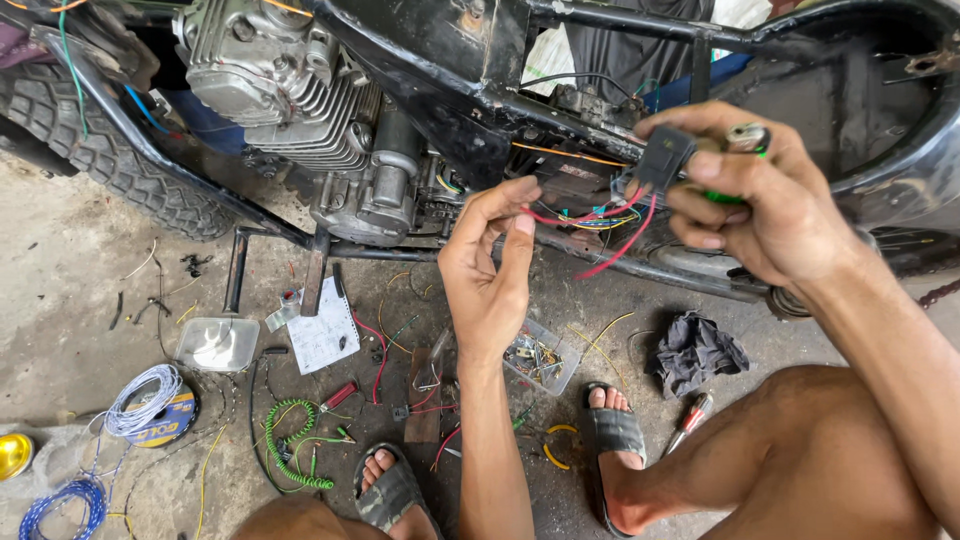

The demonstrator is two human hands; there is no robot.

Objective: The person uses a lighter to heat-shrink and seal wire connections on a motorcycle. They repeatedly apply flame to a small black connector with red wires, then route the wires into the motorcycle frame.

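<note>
While the person squats beside a stripped motorcycle frame (480,60), the head view shows both bare hands raised in front of the wiring under the frame's backbone.

The right hand (765,200), at about two o'clock from picture centre, is closed around a small black plastic relay (665,155), pinched between thumb and fingers, with a green-handled tool (745,140) tucked in the same fist. The grip is tight, and the relay sits just in front of the frame tube. Red wires (615,240) run from the relay's underside down and to nine o'clock.

The left hand (490,265), at picture centre, holds the end of one red wire between thumb tip and forefinger; the grip is narrow, a fingertip pinch, with the remaining fingers loosely curled. A bundle of yellow, blue and orange wires (595,220) lies between the two hands, against the frame.

The finned engine cylinder (290,90) stands at eleven o'clock, and a knobby tyre (110,150) at ten o'clock.

On the concrete floor (60,260), at six o'clock from the left hand, sits a clear plastic box of small parts (540,358). A dark rag (695,352) lies at four o'clock and a red-handled screwdriver (692,420) just below it. A coiled green cable (290,450), a white wire spool (150,405), a blue wire coil (65,500) and a paper sheet (325,335) lie from seven to eight o'clock. Both sandalled feet (610,430) rest on the floor.
</note>
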